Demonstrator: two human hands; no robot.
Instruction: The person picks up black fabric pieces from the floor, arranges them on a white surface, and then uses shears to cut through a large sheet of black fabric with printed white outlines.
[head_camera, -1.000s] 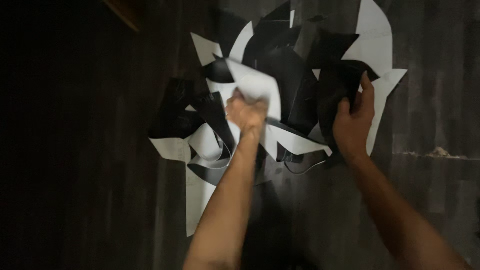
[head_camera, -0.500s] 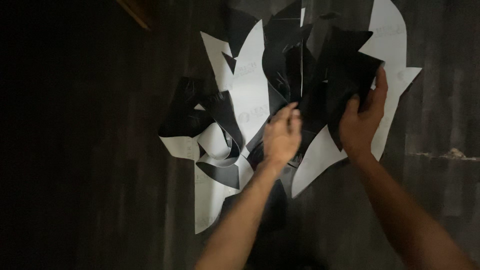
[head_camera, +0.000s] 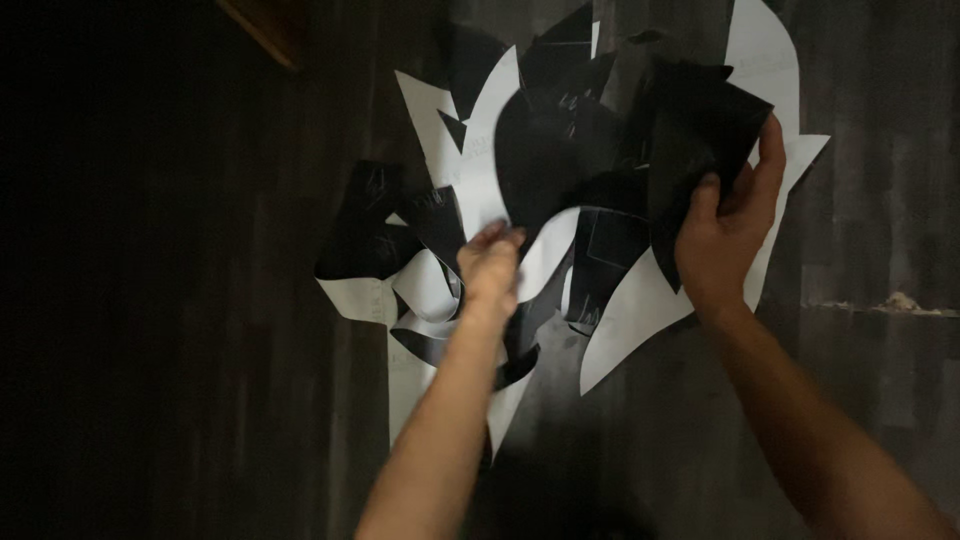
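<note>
**Thin black sheets gripped at the edge**

While your right hand (head_camera: 725, 240) pinches the stack of thin, floppy black cut sheets (head_camera: 690, 130) at its lower edge, above the pile of black-and-white offcuts (head_camera: 440, 270), your left hand (head_camera: 490, 265) curls its fingers onto a white strip (head_camera: 545, 250). They look light and slippery; grip edges firmly, on the dark wooden floor (head_camera: 880, 420).

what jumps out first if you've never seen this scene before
First, the heap of black and white cut sheet scraps fanned over the dark wooden floor, filling the upper middle of the view. Next, the right hand at the pile's right edge, gripping a black sheet piece raised off the heap. The left hand reaches into the centre, fingers on a curved black piece.
</note>
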